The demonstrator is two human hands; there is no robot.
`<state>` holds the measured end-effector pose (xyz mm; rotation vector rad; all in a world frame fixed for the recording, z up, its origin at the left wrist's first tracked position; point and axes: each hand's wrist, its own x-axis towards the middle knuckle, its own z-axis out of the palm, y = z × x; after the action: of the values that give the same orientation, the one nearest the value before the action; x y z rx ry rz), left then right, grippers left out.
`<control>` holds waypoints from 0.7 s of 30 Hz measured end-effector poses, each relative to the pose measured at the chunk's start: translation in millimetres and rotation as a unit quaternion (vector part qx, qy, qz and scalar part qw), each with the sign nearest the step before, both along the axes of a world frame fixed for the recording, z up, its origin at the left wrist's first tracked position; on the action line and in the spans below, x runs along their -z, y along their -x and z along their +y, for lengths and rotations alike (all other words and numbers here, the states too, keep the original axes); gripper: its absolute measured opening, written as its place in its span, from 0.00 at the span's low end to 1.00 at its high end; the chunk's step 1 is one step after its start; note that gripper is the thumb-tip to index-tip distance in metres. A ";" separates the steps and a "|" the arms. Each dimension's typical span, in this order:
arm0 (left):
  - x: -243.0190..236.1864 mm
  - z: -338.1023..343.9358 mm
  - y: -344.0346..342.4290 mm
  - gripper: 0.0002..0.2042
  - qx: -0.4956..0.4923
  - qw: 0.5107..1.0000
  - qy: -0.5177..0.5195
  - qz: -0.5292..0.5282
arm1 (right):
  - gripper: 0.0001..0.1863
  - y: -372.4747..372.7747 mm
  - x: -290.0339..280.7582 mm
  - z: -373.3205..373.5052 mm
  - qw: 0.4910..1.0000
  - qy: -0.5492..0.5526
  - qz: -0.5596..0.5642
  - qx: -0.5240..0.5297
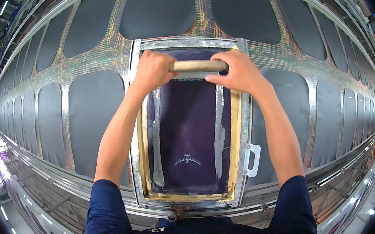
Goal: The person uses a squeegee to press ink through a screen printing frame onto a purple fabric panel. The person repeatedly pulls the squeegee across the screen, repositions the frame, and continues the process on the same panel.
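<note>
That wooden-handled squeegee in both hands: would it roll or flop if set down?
The squeegee probably stays stiff: its wooden handle looks straight between the left hand and right hand. The rounded handle might roll, though the flat blade under it likely stops that. Pale ink on the screen could make it slippery.

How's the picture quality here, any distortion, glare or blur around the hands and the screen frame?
In the head view, fisheye bending curves the long table strongly toward the dark rim. Bright glare sits at the lower left corner and far right edge. The left hand, right hand and wooden squeegee handle are sharp and evenly lit, and so is the screen frame; no strong shadows fall on the mesh.
</note>
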<state>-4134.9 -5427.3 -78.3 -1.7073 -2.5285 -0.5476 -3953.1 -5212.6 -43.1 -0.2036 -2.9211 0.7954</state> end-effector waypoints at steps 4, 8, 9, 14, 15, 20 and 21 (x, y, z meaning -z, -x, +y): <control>4.3 18.6 21.0 0.13 -0.040 0.994 0.090 -0.045 | 0.19 49.7 27.7 5.5 0.988 -0.110 -0.108 0.000; 13.6 2.0 1.4 0.11 -0.022 0.999 0.036 -0.012 | 0.13 37.8 45.1 -9.9 0.993 -0.101 -0.066 -0.004; 16.8 -7.1 -7.2 0.10 -0.022 0.999 0.022 -0.013 | 0.13 30.1 45.7 -17.9 0.992 -0.107 -0.061 -0.005; 14.8 -65.5 -85.7 0.07 -0.023 0.999 -0.011 -0.037 | 0.09 -43.8 53.9 -72.1 0.997 -0.077 -0.020 -0.019; 17.1 -81.0 -103.2 0.07 -0.023 0.999 -0.009 -0.044 | 0.09 -62.3 52.8 -87.8 0.996 -0.077 -0.034 -0.021; 16.2 -166.4 -219.8 0.06 0.005 0.999 -0.021 -0.044 | 0.13 -188.5 50.5 -174.5 0.998 -0.061 -0.012 -0.015; 14.2 -186.1 -242.8 0.07 0.000 0.998 -0.019 -0.053 | 0.13 -210.0 51.2 -191.6 0.999 -0.050 0.001 -0.021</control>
<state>-3892.1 -5613.4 -92.4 -1.7103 -2.5703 -0.6980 -3743.1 -5404.3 -94.3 -0.1317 -2.9627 0.6529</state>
